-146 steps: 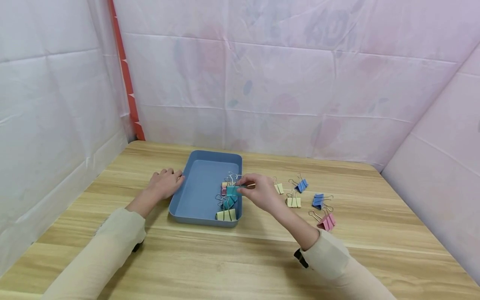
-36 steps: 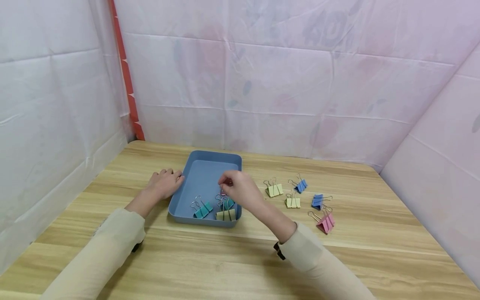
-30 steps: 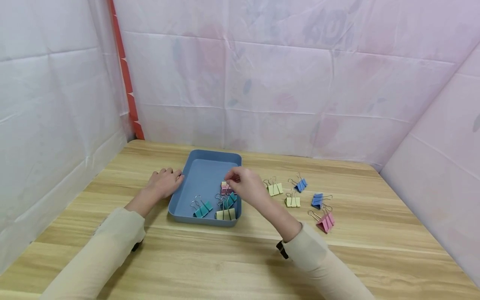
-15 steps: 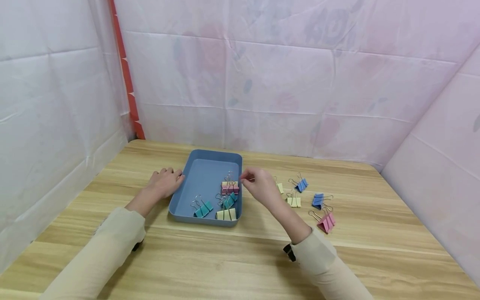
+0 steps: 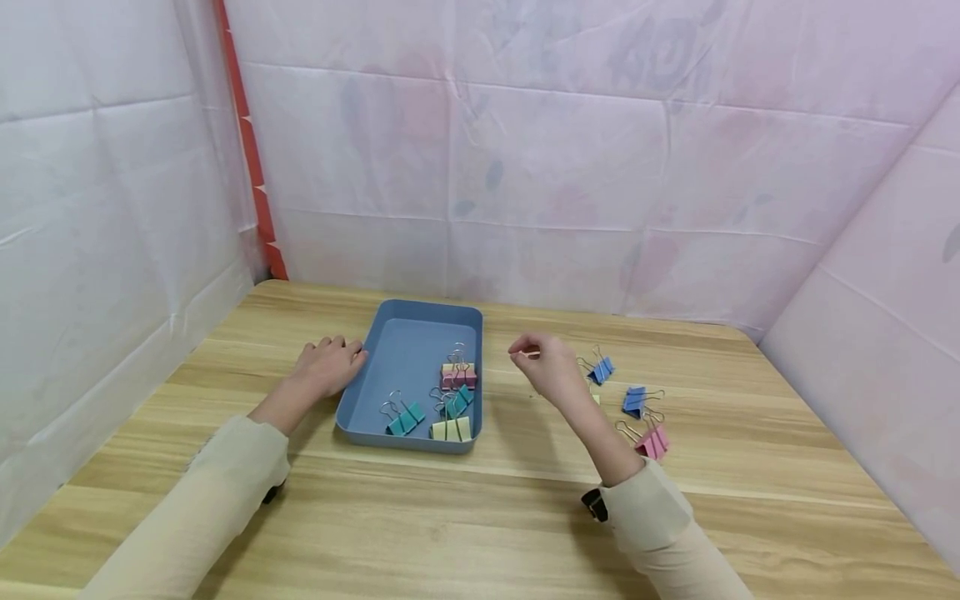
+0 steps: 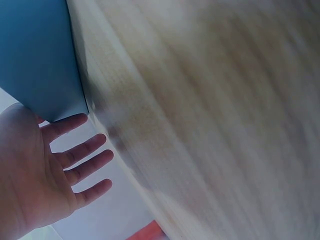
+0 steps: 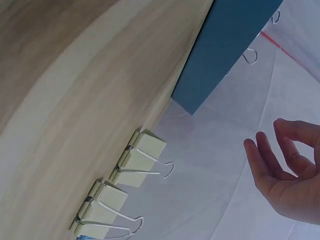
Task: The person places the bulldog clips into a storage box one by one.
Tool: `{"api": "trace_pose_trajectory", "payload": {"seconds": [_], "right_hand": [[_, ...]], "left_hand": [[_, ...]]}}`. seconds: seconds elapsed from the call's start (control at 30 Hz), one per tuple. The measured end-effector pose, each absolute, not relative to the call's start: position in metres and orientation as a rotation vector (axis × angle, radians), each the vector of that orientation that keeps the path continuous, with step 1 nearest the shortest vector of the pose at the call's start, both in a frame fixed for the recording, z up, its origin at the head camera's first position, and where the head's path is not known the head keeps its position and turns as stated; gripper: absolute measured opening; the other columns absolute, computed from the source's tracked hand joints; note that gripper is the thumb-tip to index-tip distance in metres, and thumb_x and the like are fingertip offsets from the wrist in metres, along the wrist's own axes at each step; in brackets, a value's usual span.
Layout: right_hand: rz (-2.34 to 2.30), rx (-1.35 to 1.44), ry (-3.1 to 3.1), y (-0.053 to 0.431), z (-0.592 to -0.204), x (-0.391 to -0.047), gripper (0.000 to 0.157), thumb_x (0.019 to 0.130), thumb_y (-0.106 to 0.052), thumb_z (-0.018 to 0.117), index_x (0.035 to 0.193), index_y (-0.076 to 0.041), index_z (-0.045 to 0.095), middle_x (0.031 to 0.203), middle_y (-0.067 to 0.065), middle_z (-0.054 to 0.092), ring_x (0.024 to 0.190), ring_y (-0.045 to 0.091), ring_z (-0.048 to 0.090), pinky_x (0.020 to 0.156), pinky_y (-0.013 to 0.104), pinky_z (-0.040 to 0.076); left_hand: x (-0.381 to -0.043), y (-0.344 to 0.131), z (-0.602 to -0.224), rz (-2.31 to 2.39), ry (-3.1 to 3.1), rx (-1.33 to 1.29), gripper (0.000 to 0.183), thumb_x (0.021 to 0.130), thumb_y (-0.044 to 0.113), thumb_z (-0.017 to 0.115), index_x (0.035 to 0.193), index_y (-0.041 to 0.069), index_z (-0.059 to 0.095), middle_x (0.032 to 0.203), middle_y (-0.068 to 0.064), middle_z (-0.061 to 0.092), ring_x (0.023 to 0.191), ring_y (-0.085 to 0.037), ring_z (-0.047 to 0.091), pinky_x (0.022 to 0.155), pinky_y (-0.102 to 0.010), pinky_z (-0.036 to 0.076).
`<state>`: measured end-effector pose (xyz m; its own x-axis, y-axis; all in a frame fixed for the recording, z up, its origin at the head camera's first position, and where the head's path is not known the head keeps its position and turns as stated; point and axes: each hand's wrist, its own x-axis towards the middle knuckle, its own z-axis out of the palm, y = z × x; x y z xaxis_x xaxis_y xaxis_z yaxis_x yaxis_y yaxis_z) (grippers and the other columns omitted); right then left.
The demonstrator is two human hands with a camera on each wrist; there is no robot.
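My left hand [image 5: 330, 367] lies at the left wall of the blue tray [image 5: 405, 350]; the left wrist view shows its fingers spread and fairly straight by the tray corner. My right hand [image 5: 551, 367] hovers between the tray and the loose clips, thumb and forefinger tips close together, fingers loosely bent. Nothing is held there in the right wrist view. In the tray are two teal binder clips [image 5: 406, 419], a yellow binder clip [image 5: 452, 430], and a pink binder clip [image 5: 458, 378] with another yellow one behind it. Two yellow binder clips [image 7: 142, 155] stand under my right hand, mostly hidden in the head view.
Right of my right hand are two blue binder clips [image 5: 634, 402] and a pink binder clip [image 5: 652, 443] on the wooden table [image 5: 450, 525]. White sheeting [image 5: 555, 167] hangs behind and on both sides, with a red strip [image 5: 253, 158] at the back left corner.
A teal clip pinched in my right hand earlier now lies at the tray's front left. Since then my right hand has drawn back rightward out of the tray. The left hand stays put.
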<state>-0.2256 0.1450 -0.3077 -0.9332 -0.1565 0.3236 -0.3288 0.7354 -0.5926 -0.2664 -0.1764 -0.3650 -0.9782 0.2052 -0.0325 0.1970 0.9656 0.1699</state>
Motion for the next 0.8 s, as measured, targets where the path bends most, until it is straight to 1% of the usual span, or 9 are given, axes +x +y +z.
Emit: {"api": "trace_pose_trajectory", "payload": {"seconds": [0.13, 0.33, 0.4, 0.5, 0.57, 0.6, 0.67, 0.77, 0.8], "right_hand": [[1.017, 0.340, -2.716, 0.153, -0.308, -0.229, 0.007, 0.086, -0.005, 0.061, 0.087, -0.003, 0.067, 0.095, 0.013, 0.065, 0.093, 0.030, 0.061, 0.079, 0.041, 0.048], [1.006, 0.276, -2.833, 0.163, -0.309, -0.236, 0.018, 0.088, -0.011, 0.060, 0.102, 0.001, 0.063, 0.110, 0.018, 0.059, 0.106, 0.035, 0.051, 0.086, 0.047, 0.041], [0.968, 0.269, -2.871, 0.166, -0.310, -0.238, 0.021, 0.089, -0.011, 0.059, 0.105, 0.002, 0.061, 0.114, 0.021, 0.056, 0.102, 0.033, 0.051, 0.084, 0.046, 0.041], [0.956, 0.229, -2.926, 0.169, -0.312, -0.242, 0.025, 0.092, -0.008, 0.051, 0.115, 0.002, 0.056, 0.124, 0.024, 0.047, 0.074, 0.025, 0.053, 0.066, 0.039, 0.044], [0.965, 0.190, -2.955, 0.171, -0.313, -0.245, 0.030, 0.094, -0.006, 0.045, 0.122, 0.002, 0.051, 0.129, 0.026, 0.043, 0.057, 0.019, 0.044, 0.055, 0.034, 0.040], [0.961, 0.166, -2.969, 0.172, -0.314, -0.247, 0.033, 0.094, -0.006, 0.043, 0.126, 0.002, 0.048, 0.131, 0.026, 0.041, 0.057, 0.016, 0.044, 0.054, 0.031, 0.038], [0.972, 0.126, -3.001, 0.174, -0.314, -0.249, 0.037, 0.095, -0.004, 0.040, 0.130, 0.005, 0.042, 0.132, 0.027, 0.040, 0.052, 0.014, 0.039, 0.051, 0.028, 0.036], [0.920, 0.068, -3.054, 0.177, -0.314, -0.253, 0.040, 0.093, -0.001, 0.039, 0.131, 0.009, 0.037, 0.126, 0.029, 0.045, 0.055, 0.013, 0.038, 0.051, 0.026, 0.035], [0.882, 0.054, -3.074, 0.178, -0.315, -0.254, 0.041, 0.092, 0.001, 0.039, 0.131, 0.011, 0.037, 0.120, 0.029, 0.049, 0.054, 0.013, 0.037, 0.050, 0.025, 0.034]], "left_hand": [[-0.266, -0.177, -0.365, 0.255, 3.068, 0.313, 0.053, 0.099, 0.033, 0.027, 0.137, -0.001, 0.039, 0.134, -0.029, 0.037, 0.122, -0.046, 0.032, 0.095, -0.061, 0.024], [-0.266, -0.176, -0.365, 0.251, 3.067, 0.315, 0.052, 0.099, 0.033, 0.027, 0.137, -0.001, 0.040, 0.134, -0.029, 0.037, 0.122, -0.046, 0.032, 0.095, -0.061, 0.024], [-0.266, -0.176, -0.365, 0.248, 3.067, 0.317, 0.052, 0.099, 0.033, 0.027, 0.136, -0.001, 0.040, 0.134, -0.029, 0.038, 0.121, -0.046, 0.033, 0.095, -0.061, 0.025], [-0.266, -0.177, -0.365, 0.245, 3.070, 0.317, 0.052, 0.099, 0.033, 0.028, 0.136, -0.001, 0.041, 0.133, -0.029, 0.038, 0.121, -0.046, 0.033, 0.095, -0.061, 0.025], [-0.267, -0.177, -0.365, 0.252, 3.072, 0.317, 0.052, 0.099, 0.033, 0.028, 0.136, -0.001, 0.041, 0.134, -0.029, 0.038, 0.122, -0.046, 0.033, 0.095, -0.061, 0.025], [-0.267, -0.177, -0.366, 0.254, 3.073, 0.318, 0.052, 0.099, 0.033, 0.028, 0.136, -0.001, 0.041, 0.134, -0.029, 0.038, 0.122, -0.046, 0.033, 0.095, -0.061, 0.025], [-0.267, -0.177, -0.366, 0.260, 3.074, 0.320, 0.052, 0.099, 0.032, 0.028, 0.136, -0.001, 0.041, 0.134, -0.029, 0.038, 0.122, -0.046, 0.033, 0.095, -0.061, 0.025], [-0.267, -0.177, -0.366, 0.261, 3.073, 0.323, 0.051, 0.099, 0.032, 0.028, 0.136, -0.001, 0.041, 0.133, -0.029, 0.038, 0.122, -0.046, 0.033, 0.094, -0.061, 0.025], [-0.267, -0.177, -0.367, 0.260, 3.073, 0.323, 0.051, 0.099, 0.032, 0.028, 0.136, -0.001, 0.041, 0.133, -0.029, 0.038, 0.121, -0.046, 0.033, 0.094, -0.061, 0.025]]}}
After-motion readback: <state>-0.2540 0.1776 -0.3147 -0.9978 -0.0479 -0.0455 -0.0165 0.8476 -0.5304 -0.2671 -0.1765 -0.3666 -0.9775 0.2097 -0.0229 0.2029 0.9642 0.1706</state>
